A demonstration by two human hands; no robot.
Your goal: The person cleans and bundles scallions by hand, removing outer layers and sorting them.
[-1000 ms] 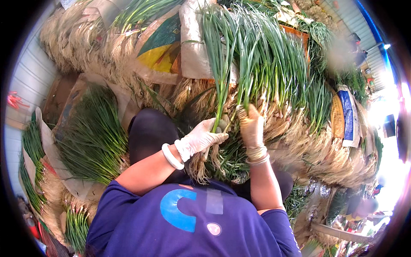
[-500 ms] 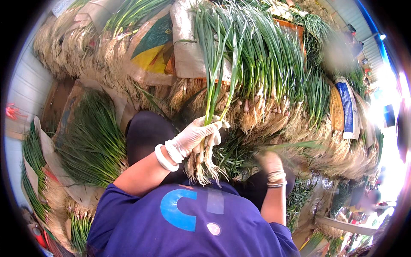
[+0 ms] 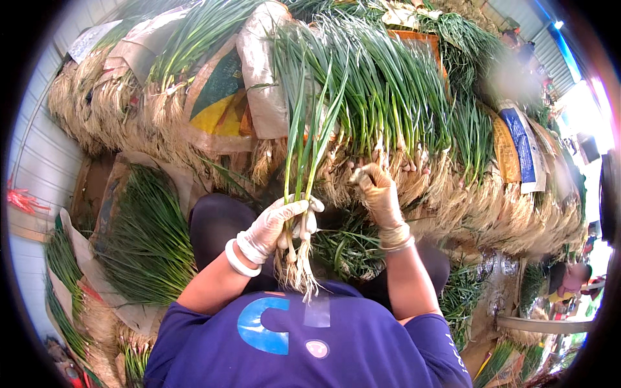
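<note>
My left hand [image 3: 279, 226], in a thin whitish glove, is closed around a few green garlic stalks [image 3: 303, 152]. They stand upright with their white bulbs and stringy roots [image 3: 299, 262] hanging below my fingers. My right hand [image 3: 380, 197], also gloved, is raised to the right of them, in front of the roots of a big heap of green garlic [image 3: 394, 90]. Its fingers are curled in and pressed together; whether anything small is pinched in them is hidden.
Loose green leaves [image 3: 352, 249] lie between my knees. On the left another bundle of green stalks [image 3: 145, 239] rests on sacking. Sacks [image 3: 223, 97] lie over parts of the long root-fringed heap ahead. A pale curved bar [image 3: 543, 324] stands at lower right.
My right hand has risen from beside my right knee, where it was blurred near a loose leaf, to the heap's roots. The left hand with its stalks has shifted slightly left and down.
</note>
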